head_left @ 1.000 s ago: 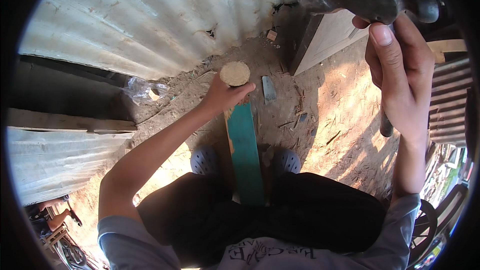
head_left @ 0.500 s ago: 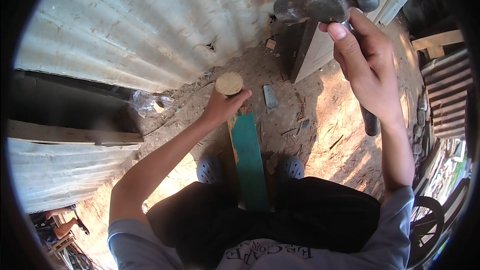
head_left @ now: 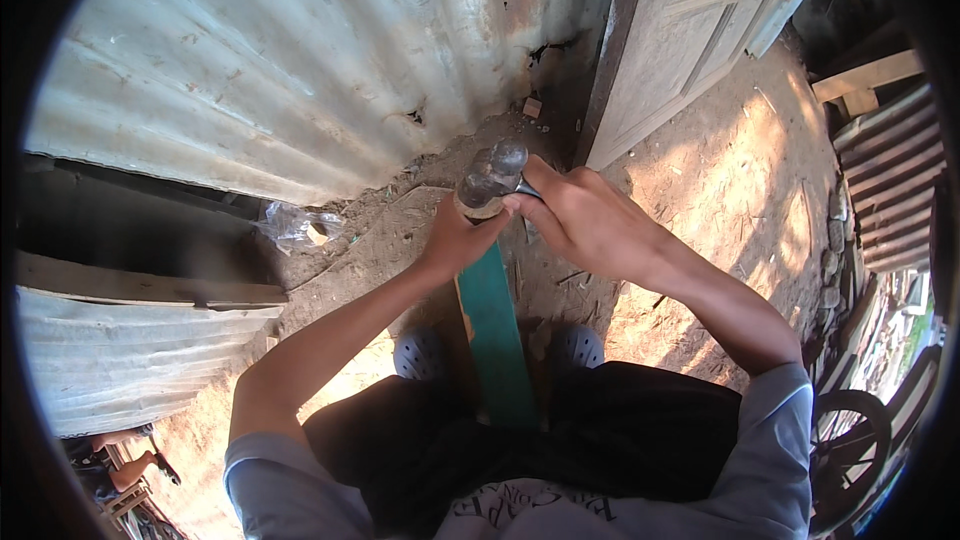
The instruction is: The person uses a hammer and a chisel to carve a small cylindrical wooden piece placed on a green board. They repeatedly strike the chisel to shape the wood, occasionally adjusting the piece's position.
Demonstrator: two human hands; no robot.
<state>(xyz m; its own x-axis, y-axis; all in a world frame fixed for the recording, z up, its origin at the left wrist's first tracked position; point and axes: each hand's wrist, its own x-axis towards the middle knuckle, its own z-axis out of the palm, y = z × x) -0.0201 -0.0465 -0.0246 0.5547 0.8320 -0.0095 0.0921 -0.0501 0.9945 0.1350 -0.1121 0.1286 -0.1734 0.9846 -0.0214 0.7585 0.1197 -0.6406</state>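
Observation:
My left hand (head_left: 455, 240) is wrapped round a round piece of wood (head_left: 484, 210), whose pale flat end faces up. It holds the piece over the far end of a green-painted board (head_left: 493, 335) that runs between my legs; what the wood's lower end touches is hidden. In my right hand (head_left: 585, 215) is a dark-headed hammer (head_left: 497, 168), gripped close behind the head. The hammer head lies over the wood's upper end, apparently against it, and covers most of it. My right thumb is close to my left hand.
Corrugated metal sheeting (head_left: 300, 60) rises beyond my hands, with a wooden door (head_left: 690, 40) on the right. A clear plastic bag (head_left: 298, 227) lies on the dirt at left, and a small wood block (head_left: 532, 107) by the sheeting. A spoked wheel (head_left: 850, 450) stands at lower right.
My right hand has brought the hammer down and left, from raised at upper right onto the wood's upper end. My left hand keeps its hold, slightly lower in view.

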